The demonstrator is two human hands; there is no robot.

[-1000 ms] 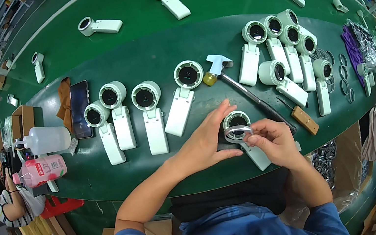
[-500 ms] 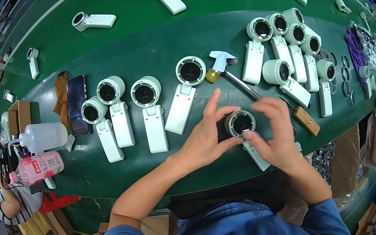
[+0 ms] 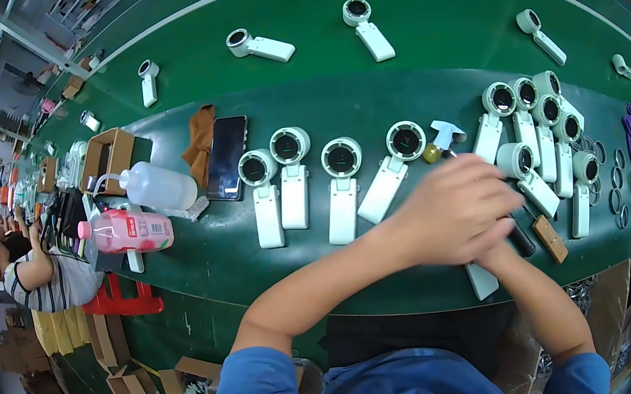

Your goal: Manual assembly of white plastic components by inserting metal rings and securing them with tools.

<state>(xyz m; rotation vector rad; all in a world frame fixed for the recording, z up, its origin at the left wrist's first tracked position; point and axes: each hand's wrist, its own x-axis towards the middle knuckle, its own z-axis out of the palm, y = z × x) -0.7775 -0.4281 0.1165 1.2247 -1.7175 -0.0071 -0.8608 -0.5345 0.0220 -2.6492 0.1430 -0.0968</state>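
A white handheld fan's handle (image 3: pixel 482 280) pokes out below my hands near the bench's front edge; its round head is hidden under them. My left hand (image 3: pixel 451 212) reaches across from the left and curls over the fan's head, palm down. My right hand (image 3: pixel 495 252) comes up from below against it, its fingers mostly covered by the left. Just beyond lies a hammer (image 3: pixel 446 130) with a pale blue wrapped head and a yellow end. Beside my right hand are a black tool grip (image 3: pixel 521 238) and a wooden block (image 3: pixel 549 239).
Several finished-looking white fans (image 3: pixel 346 192) stand left of my hands, more cluster right (image 3: pixel 525 124). Grey rings (image 3: pixel 618 178) lie further right. A phone (image 3: pixel 228 159), squeeze bottle (image 3: pixel 161 187) and pink drink bottle (image 3: pixel 125 231) are left. Co-workers sit at both sides.
My left hand has swung over the fan's head, now covering it and most of my right hand. The fan's ring face no longer shows. The whole view has shifted, moving bench items rightward and down.
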